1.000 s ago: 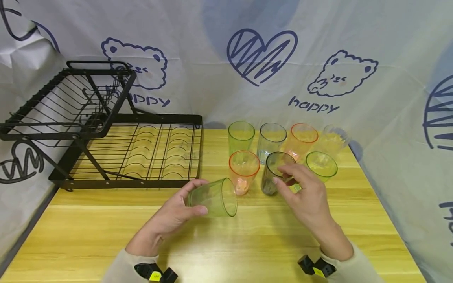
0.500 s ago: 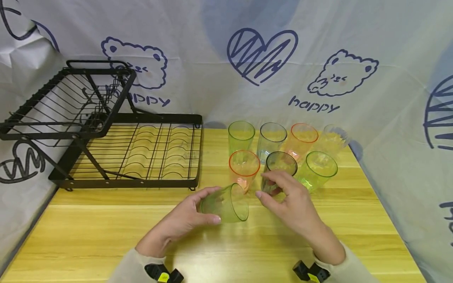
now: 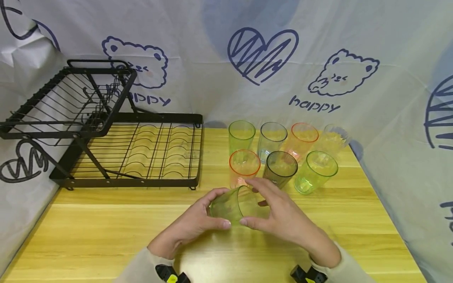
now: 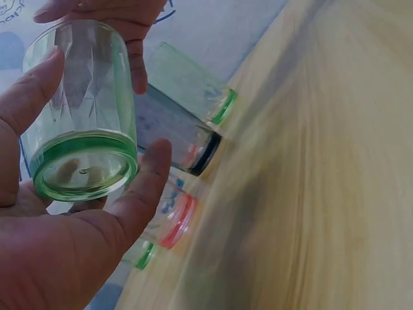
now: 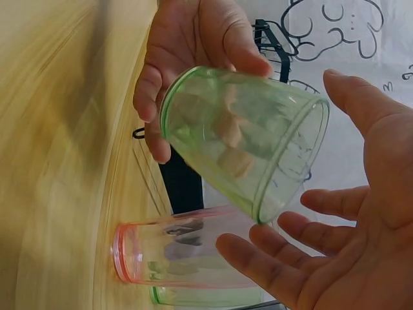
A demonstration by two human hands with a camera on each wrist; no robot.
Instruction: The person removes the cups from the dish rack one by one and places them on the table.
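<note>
A transparent green tumbler [image 3: 224, 206] is tilted in the air over the table, its mouth facing right. My left hand [image 3: 198, 220] grips it round the lower part, thumb on the near side, as the left wrist view shows with the tumbler's base [image 4: 84, 169]. Around its mouth my right hand [image 3: 279, 214] is spread, thumb and fingers apart; in the right wrist view the fingers [image 5: 277, 268] lie right by the rim. Just behind stand an orange-red-rimmed tumbler [image 3: 244, 168], a dark grey tumbler [image 3: 281, 169] and another green tumbler [image 3: 316, 177].
Farther back stand a green tumbler [image 3: 242, 137], a bluish one [image 3: 267, 147], a red-rimmed one [image 3: 301, 143] and a clear one [image 3: 334, 139]. A black two-tier dish rack [image 3: 141, 182] occupies the left of the wooden table [image 3: 106, 228]. A printed cloth [image 3: 198, 78] hangs behind.
My left hand has carried the green tumbler to the right. My right hand has moved left, from in front of the dark grey tumbler to the held tumbler's mouth.
</note>
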